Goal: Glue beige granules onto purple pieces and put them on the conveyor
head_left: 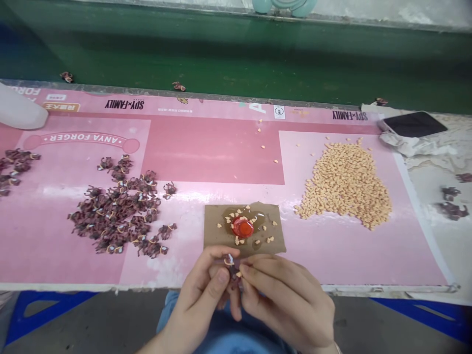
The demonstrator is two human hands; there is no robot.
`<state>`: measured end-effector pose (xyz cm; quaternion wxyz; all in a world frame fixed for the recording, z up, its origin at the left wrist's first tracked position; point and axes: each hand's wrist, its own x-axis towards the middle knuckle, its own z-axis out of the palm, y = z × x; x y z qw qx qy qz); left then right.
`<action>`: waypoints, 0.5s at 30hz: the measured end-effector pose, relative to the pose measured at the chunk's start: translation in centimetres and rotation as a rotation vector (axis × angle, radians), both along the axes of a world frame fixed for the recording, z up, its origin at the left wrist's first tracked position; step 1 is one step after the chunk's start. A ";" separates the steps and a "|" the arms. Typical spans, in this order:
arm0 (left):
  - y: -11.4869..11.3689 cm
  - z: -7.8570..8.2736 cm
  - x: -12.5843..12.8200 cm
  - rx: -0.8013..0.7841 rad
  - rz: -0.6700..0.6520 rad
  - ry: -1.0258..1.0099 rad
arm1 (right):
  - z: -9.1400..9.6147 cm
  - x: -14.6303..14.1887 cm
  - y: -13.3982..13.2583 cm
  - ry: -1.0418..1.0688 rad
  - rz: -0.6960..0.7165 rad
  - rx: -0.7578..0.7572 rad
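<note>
My left hand (201, 290) and my right hand (285, 295) meet at the table's near edge, both pinched on one small dark purple piece (233, 269) with a pale bit on it. Just beyond them lies a brown card (217, 236) carrying a red cap (242, 227) with glue and a few beige bits around it. A heap of beige pellets (344, 182) lies to the right. To the left is a pile of dark purple pieces (120, 211) like the held one.
A pink printed mat (214, 152) covers the table. A phone (415, 124) rests on crumpled cloth at the far right. A white bottle (18, 110) lies far left. More purple pieces (16, 164) sit at the left edge. A green wall stands behind.
</note>
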<state>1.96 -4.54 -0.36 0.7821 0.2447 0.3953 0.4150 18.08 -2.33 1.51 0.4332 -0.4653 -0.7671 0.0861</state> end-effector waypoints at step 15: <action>0.6 1.9 0.5 -0.200 0.101 0.093 | 1.0 0.6 0.7 -0.199 0.121 0.023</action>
